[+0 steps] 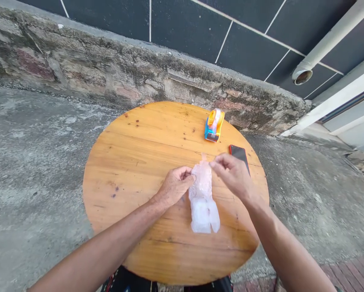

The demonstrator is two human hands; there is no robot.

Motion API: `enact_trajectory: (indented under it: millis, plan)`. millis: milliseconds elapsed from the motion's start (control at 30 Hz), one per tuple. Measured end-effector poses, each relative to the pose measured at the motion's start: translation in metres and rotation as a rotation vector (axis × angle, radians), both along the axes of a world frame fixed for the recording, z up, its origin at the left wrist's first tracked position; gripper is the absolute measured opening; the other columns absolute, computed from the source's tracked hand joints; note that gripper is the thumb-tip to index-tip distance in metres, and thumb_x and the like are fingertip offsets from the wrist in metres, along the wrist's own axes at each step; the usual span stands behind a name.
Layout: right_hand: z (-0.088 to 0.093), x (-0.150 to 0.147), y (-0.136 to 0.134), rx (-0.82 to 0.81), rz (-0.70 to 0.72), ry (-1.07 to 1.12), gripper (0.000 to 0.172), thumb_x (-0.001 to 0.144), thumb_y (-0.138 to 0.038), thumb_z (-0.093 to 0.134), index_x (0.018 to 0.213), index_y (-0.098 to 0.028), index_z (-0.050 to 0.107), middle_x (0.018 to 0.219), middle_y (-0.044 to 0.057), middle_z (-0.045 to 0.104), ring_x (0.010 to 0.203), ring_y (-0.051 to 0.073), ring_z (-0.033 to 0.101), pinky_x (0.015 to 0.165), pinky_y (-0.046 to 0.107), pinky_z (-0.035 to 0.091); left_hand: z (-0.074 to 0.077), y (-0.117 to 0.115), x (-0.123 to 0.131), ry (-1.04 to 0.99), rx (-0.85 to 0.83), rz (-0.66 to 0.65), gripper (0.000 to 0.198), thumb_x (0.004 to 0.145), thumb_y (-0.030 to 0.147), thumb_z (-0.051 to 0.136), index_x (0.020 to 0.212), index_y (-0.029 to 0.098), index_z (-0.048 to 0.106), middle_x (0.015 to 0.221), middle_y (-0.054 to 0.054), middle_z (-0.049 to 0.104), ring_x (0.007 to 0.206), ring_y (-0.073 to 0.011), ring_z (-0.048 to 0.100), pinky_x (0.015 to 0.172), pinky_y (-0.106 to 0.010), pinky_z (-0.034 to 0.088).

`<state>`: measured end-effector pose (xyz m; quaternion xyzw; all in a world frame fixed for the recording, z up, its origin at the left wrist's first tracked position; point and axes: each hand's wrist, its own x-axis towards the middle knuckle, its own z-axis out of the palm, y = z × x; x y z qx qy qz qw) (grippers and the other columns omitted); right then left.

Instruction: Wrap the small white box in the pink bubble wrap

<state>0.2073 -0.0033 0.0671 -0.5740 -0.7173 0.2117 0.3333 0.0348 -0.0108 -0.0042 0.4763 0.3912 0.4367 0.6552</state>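
Note:
A long piece of clear, whitish bubble wrap (201, 184) lies lengthwise on the round wooden table (133, 162), its lower end folded into a flatter white part. My left hand (178, 182) is closed on the wrap's upper left edge, thumb on top. A small pinkish strip, looking like tape, sticks up at the wrap's far end. Beside the upper right edge, my right hand (227, 168) is closed in a pinch; what lies between its fingertips, if anything, is too small to tell.
A blue and yellow tape dispenser (214, 125) with a roll in it stands near the table's far edge. To the right lies a black phone (239, 153) with a red edge, partly behind my right hand. Beyond the table runs a low stone wall (124, 77).

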Motion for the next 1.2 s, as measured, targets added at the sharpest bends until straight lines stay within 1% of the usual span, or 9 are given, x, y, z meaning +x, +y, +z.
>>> enact_trajectory:
  millis: [133,200,300,433,600,733,800,1000,1200]
  plan:
    - [0.001,-0.021,-0.025,0.062,-0.012,-0.509,0.030,0.080,-0.046,0.061,0.067,-0.019,0.054,0.060,0.000,0.059,0.056,0.014,0.052,0.056,0.027,0.029,0.001,0.000,-0.001,-0.008,0.032,0.034,0.023,0.076,0.037,0.061,0.073,0.014,0.062,0.065,0.001,0.060,0.057,-0.0096,0.049,0.055,-0.022,0.038]
    - [-0.003,-0.027,-0.028,0.096,-0.046,-0.617,0.028,0.080,-0.044,0.060,0.071,-0.019,0.055,0.065,0.002,0.063,0.059,0.016,0.055,0.056,0.027,0.028,0.002,0.001,-0.002,0.001,0.045,0.040,0.027,0.077,0.039,0.059,0.067,0.015,0.060,0.058,0.003,0.054,0.053,-0.0089,0.045,0.053,-0.021,0.036]
    - [-0.008,-0.029,-0.028,0.080,-0.063,-0.645,0.017,0.081,-0.033,0.056,0.073,-0.019,0.055,0.071,0.003,0.065,0.060,0.015,0.055,0.055,0.026,0.026,0.007,0.000,-0.004,-0.018,0.040,0.026,0.029,0.076,0.040,0.060,0.062,0.015,0.059,0.053,0.003,0.051,0.053,-0.0094,0.045,0.052,-0.022,0.036]
    - [-0.013,-0.017,-0.031,0.034,-0.092,-0.471,0.014,0.080,-0.020,0.049,0.066,-0.020,0.052,0.060,-0.001,0.058,0.053,0.012,0.048,0.053,0.026,0.027,0.010,0.000,-0.004,-0.014,0.024,0.047,0.029,0.073,0.040,0.060,0.059,0.015,0.058,0.052,0.003,0.052,0.052,-0.0098,0.046,0.053,-0.022,0.037]
    - [-0.023,0.010,-0.039,-0.063,-0.126,0.021,0.021,0.083,-0.028,0.051,0.064,-0.021,0.049,0.057,-0.003,0.049,0.055,0.013,0.044,0.055,0.026,0.031,0.007,0.002,-0.004,-0.020,-0.021,0.079,0.026,0.072,0.039,0.061,0.061,0.015,0.059,0.052,0.003,0.054,0.051,-0.0101,0.047,0.052,-0.023,0.038]
    - [-0.038,0.029,-0.039,-0.169,-0.097,0.442,0.021,0.081,-0.029,0.054,0.062,-0.021,0.051,0.054,-0.003,0.050,0.057,0.014,0.047,0.062,0.028,0.038,0.008,0.004,-0.008,-0.039,-0.037,0.087,0.028,0.072,0.042,0.062,0.061,0.016,0.058,0.055,0.002,0.055,0.052,-0.0105,0.049,0.054,-0.023,0.039]
    - [-0.045,0.035,-0.038,-0.201,-0.101,0.553,0.021,0.081,-0.030,0.055,0.063,-0.021,0.053,0.055,-0.003,0.052,0.056,0.014,0.048,0.062,0.029,0.039,0.010,0.005,-0.010,-0.009,-0.027,0.097,0.029,0.073,0.042,0.062,0.062,0.016,0.057,0.056,0.003,0.055,0.052,-0.0104,0.048,0.054,-0.023,0.038]
    - [-0.056,0.042,-0.036,-0.186,-0.138,0.573,0.021,0.084,-0.031,0.057,0.066,-0.020,0.055,0.059,-0.003,0.056,0.058,0.013,0.051,0.063,0.028,0.040,0.011,0.004,-0.012,0.247,0.153,0.151,0.029,0.081,0.038,0.055,0.062,0.017,0.056,0.050,0.006,0.045,0.051,-0.0091,0.043,0.053,-0.022,0.034]
    - [-0.058,0.040,-0.032,-0.128,-0.206,0.439,0.021,0.084,-0.030,0.055,0.066,-0.020,0.051,0.055,-0.004,0.053,0.052,0.012,0.046,0.054,0.026,0.035,0.004,0.007,-0.011,0.296,0.205,0.154,0.024,0.082,0.038,0.056,0.075,0.016,0.064,0.063,0.004,0.056,0.059,-0.0104,0.050,0.059,-0.022,0.040]
